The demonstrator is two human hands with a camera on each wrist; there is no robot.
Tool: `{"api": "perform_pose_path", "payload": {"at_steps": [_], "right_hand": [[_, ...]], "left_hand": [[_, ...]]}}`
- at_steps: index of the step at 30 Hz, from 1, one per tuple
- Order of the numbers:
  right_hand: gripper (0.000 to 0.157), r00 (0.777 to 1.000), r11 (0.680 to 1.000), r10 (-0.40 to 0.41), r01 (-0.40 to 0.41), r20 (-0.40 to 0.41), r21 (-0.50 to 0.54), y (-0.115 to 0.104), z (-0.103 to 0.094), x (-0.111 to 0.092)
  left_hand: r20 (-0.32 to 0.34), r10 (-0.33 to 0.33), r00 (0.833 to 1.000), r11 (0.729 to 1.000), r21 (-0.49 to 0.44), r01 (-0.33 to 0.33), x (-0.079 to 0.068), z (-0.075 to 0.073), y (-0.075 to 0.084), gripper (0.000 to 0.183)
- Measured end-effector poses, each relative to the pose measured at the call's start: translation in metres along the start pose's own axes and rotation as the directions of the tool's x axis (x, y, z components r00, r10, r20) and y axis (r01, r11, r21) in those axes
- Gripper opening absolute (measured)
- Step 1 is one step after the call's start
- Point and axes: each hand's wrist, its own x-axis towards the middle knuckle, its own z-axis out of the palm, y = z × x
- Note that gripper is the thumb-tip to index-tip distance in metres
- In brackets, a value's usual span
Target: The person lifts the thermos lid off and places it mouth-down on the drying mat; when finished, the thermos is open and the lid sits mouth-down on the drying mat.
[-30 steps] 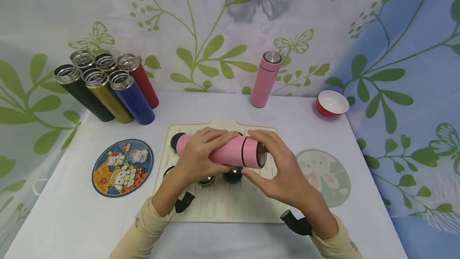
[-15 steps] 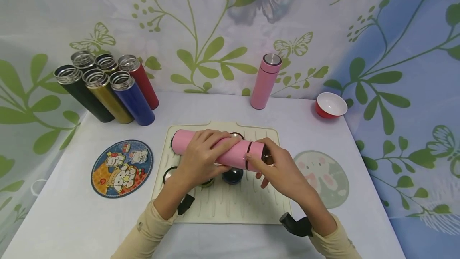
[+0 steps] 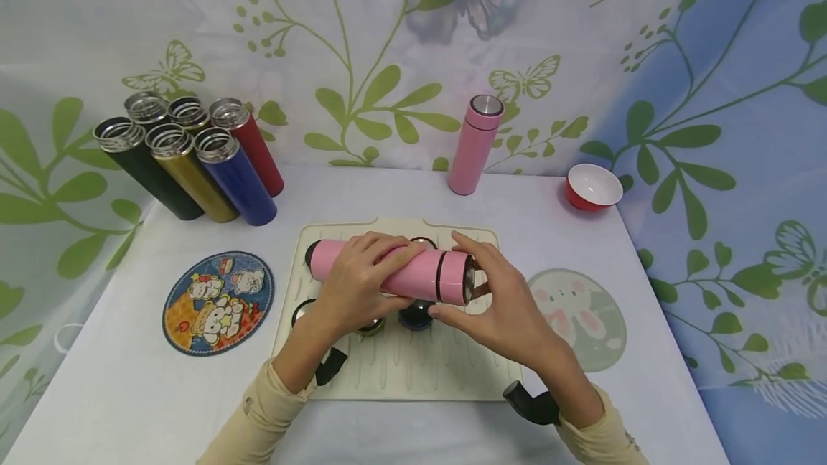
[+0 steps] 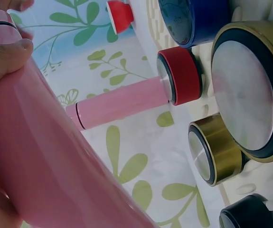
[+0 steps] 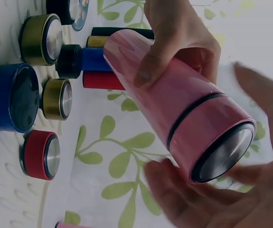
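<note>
A pink thermos (image 3: pixel 416 275) lies nearly sideways above the cream ribbed mat (image 3: pixel 452 372). My left hand (image 3: pixel 362 282) grips its body, thumb along the near side. My right hand (image 3: pixel 510 300) is spread around the lid (image 5: pixel 212 137), which is on the thermos and has a steel top ringed in black. Its thumb stands apart from the lid; whether the farther fingers touch it, I cannot tell. Below, several loose lids stand on the mat: a blue lid (image 5: pixel 13 97), a red lid (image 5: pixel 42 155), gold lids (image 4: pixel 217 152) and black ones (image 4: pixel 248 211).
At the back left stand several lidless thermoses, among them a blue one (image 3: pixel 239 174) and a red one (image 3: pixel 255 149). A second pink thermos (image 3: pixel 477 146) stands by the backdrop, with a red bowl (image 3: pixel 593 187) farther right. Round mats (image 3: pixel 220 303) flank the cream one.
Half a second ago my right thumb and fingers were closed around the lid; now the thumb has come off it and the hand has spread. The left hand keeps its grip.
</note>
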Motion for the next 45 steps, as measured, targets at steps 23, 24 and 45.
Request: {"api": "perform_pose_path", "payload": {"at_steps": [23,24,45], "right_hand": [[0.063,0.982,0.982,-0.18,0.183,-0.065,0.053,-0.0004,0.0,0.0011],[0.062,0.977,0.977,-0.2,0.205,-0.075,0.053,-0.0007,0.0004,0.0013],[0.047,0.982,0.977,0.177,-0.183,0.064,0.107,-0.0004,0.0003,0.0041]], "left_hand": [[0.022,-0.031,0.999,0.997,-0.075,0.032,-0.0012,0.0014,-0.0014,0.075],[0.024,-0.032,0.999,0.996,-0.082,0.034,-0.0011,0.001,-0.0012,0.074],[0.068,-0.015,0.998,0.999,0.043,0.012,-0.002,-0.0011,0.0027,0.079]]}}
